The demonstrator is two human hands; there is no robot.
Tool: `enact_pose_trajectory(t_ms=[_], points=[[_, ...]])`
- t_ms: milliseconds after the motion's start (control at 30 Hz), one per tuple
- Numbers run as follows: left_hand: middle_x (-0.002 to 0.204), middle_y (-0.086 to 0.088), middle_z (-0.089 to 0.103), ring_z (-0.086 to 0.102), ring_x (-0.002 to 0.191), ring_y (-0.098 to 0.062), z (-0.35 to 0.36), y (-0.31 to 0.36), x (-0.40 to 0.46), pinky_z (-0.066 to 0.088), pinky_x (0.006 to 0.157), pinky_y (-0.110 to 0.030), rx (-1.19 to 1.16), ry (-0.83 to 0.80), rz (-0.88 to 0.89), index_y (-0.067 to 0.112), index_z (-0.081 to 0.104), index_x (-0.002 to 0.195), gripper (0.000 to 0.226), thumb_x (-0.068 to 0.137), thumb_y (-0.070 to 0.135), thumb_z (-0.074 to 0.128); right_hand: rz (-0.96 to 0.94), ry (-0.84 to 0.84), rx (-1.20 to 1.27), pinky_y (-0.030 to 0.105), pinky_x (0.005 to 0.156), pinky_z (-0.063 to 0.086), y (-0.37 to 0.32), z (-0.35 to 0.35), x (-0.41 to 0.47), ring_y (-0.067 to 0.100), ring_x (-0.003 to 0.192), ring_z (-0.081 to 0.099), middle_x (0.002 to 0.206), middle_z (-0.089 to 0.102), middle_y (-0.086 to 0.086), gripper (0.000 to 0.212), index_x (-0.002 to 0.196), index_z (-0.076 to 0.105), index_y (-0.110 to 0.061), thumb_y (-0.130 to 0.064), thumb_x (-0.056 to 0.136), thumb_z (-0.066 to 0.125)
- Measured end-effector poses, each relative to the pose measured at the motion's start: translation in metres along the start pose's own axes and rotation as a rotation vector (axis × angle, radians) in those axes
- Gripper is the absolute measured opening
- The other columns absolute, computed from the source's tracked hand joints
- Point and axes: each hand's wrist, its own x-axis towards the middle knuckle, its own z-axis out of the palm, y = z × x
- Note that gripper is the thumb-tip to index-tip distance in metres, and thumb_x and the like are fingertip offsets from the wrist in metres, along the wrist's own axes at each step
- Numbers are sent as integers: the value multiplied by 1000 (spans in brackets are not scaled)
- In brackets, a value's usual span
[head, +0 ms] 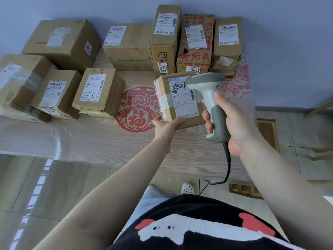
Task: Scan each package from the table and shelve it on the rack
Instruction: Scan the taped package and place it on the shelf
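My left hand (pixel 164 126) grips a taped package (pixel 177 101) above the wood-grain table (pixel 90 138); my right hand (pixel 232 121) clasps a scanner (pixel 210 98) over its label. Boxes (pixel 97 91) crowd the table against a pale wall (pixel 288 42); tiled floor (pixel 54 186) below.

A red paper-cut (pixel 134 112) is lying flat on the counter (pixel 90 138), just left of the fingers. A tiled floor (pixel 54 186) is showing below, and a lilac wall (pixel 288 42) is rising behind.
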Motion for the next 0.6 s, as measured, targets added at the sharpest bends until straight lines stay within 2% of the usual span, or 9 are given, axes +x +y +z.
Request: enact_pose_trajectory(t_ms=[233, 600], points=[[121, 3, 54, 58, 115, -17, 2, -1, 0, 45, 108, -43, 16, 7, 6, 21, 27, 142, 111, 50, 37, 87, 12, 13, -39, 24, 48, 38, 0, -2, 3, 14, 46, 47, 64, 59, 0, 38, 101, 56, -8, -45, 98, 48], [118, 4, 53, 58, 114, -18, 0, 0, 1, 45, 108, -43, 30, 6, -1, 21, 25, 143, 111, 52, 36, 88, 25, 7, -20, 20, 47, 39, -1, -5, 8, 12, 46, 47, 65, 59, 0, 34, 104, 54, -11, -45, 97, 50]])
